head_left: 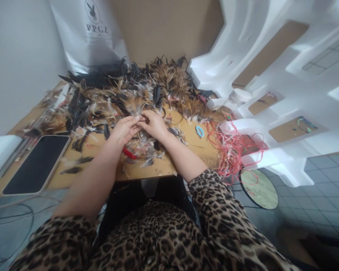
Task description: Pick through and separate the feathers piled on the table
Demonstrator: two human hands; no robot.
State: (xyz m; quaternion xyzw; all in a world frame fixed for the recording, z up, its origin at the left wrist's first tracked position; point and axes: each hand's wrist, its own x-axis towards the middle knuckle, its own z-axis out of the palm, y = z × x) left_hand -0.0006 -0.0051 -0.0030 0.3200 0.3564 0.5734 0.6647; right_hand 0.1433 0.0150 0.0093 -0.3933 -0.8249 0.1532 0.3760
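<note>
Feathers (135,105) against left hand (124,130) and right hand (154,125)

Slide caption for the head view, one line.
Left hand and right hand meet at the fingertips, among brown feathers on a worktable.

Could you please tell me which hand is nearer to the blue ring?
Right. The right hand is left of the blue ring; the left hand is farther left.

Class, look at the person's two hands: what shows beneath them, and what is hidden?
Beneath and around the left hand and right hand, loose feathers show on the table, plus a red item; whatever the hands cover directly cannot be seen.
</note>
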